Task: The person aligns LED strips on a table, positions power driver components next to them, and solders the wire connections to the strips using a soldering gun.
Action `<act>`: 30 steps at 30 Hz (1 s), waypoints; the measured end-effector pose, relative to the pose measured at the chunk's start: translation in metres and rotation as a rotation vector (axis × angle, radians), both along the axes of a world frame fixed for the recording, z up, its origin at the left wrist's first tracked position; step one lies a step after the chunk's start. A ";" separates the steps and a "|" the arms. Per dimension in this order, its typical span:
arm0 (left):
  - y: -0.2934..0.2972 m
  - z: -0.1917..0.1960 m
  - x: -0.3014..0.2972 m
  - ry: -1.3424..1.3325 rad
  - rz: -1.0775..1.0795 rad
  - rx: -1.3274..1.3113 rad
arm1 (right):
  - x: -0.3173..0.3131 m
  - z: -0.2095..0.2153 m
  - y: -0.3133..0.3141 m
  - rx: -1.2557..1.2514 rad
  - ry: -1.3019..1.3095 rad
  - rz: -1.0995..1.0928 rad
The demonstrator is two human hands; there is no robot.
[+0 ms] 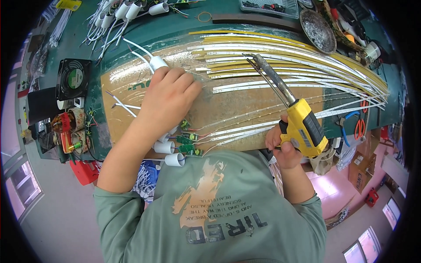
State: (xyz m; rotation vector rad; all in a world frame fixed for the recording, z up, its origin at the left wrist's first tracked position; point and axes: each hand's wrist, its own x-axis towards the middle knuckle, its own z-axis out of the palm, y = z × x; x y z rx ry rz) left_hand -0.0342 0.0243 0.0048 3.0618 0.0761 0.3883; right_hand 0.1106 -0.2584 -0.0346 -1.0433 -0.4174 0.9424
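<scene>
My left hand (169, 98) is closed over a white plastic cylinder (158, 62) with white wires trailing from its far end. The undersides of those fingers are hidden. In my right hand (286, 148) is a yellow and black soldering gun (307, 129), its long metal tip pointing up and left above the LED strips (263, 57). Just below my left wrist, several white cylinders (175, 160) lie near the table's front edge. Small green circuit boards (186, 139) stick out of them, with thin wires running to strips on the right.
A brown board (237, 105) covers part of the green table. To the left stands a black fan (74, 79). More wired cylinders (125, 11) are piled at the back. A round metal dish (318, 30), blue-handled pliers (344, 129) and orange-handled scissors (360, 127) are on the right.
</scene>
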 end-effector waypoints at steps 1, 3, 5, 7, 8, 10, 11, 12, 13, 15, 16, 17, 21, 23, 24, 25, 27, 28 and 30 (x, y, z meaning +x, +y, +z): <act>0.001 -0.001 0.000 -0.001 -0.003 -0.001 | 0.000 0.000 -0.001 0.003 -0.008 0.007; 0.003 -0.003 -0.003 0.054 -0.016 -0.014 | -0.001 0.000 -0.001 0.004 0.000 0.006; 0.003 -0.005 -0.003 0.014 -0.024 -0.019 | -0.003 0.000 -0.001 0.002 0.007 0.003; 0.002 -0.007 -0.001 -0.028 -0.031 -0.028 | -0.005 -0.001 -0.002 -0.016 -0.031 -0.019; 0.000 -0.007 -0.001 -0.039 -0.009 -0.038 | -0.005 0.000 -0.002 -0.017 -0.030 -0.020; -0.004 -0.009 -0.002 -0.049 0.015 -0.051 | -0.006 0.001 -0.002 -0.033 -0.026 -0.020; -0.007 -0.011 -0.002 -0.062 0.027 -0.096 | -0.006 0.002 -0.002 -0.034 -0.024 -0.019; -0.010 -0.012 -0.002 -0.074 0.040 -0.141 | -0.006 0.004 -0.003 -0.058 -0.048 -0.006; -0.012 -0.011 -0.003 -0.072 0.043 -0.142 | -0.006 0.005 -0.003 -0.081 -0.071 0.008; -0.015 -0.010 -0.003 -0.062 0.076 -0.176 | -0.004 0.005 -0.010 -0.087 -0.088 0.081; -0.016 -0.011 -0.002 -0.060 0.079 -0.178 | -0.004 0.005 -0.014 -0.091 -0.105 0.152; -0.017 -0.011 -0.001 -0.101 0.079 -0.178 | -0.007 0.005 -0.017 -0.093 -0.104 0.155; -0.022 -0.013 0.000 -0.137 0.100 -0.183 | -0.018 0.008 -0.024 -0.259 -0.296 0.154; -0.023 -0.015 -0.001 -0.140 0.100 -0.190 | -0.022 0.010 -0.027 -0.313 -0.303 0.164; -0.024 -0.016 -0.001 -0.146 0.098 -0.195 | -0.021 0.008 -0.030 -0.349 -0.348 0.192; -0.024 -0.016 -0.001 -0.144 0.100 -0.197 | -0.021 0.008 -0.031 -0.351 -0.347 0.194; -0.025 -0.016 -0.002 -0.179 0.104 -0.184 | -0.021 0.011 -0.032 -0.342 -0.235 0.185; -0.025 -0.016 -0.002 -0.178 0.106 -0.186 | -0.021 0.007 -0.035 -0.344 -0.234 0.187; -0.025 -0.016 -0.002 -0.167 0.084 -0.201 | -0.021 -0.002 -0.043 -0.288 -0.317 0.275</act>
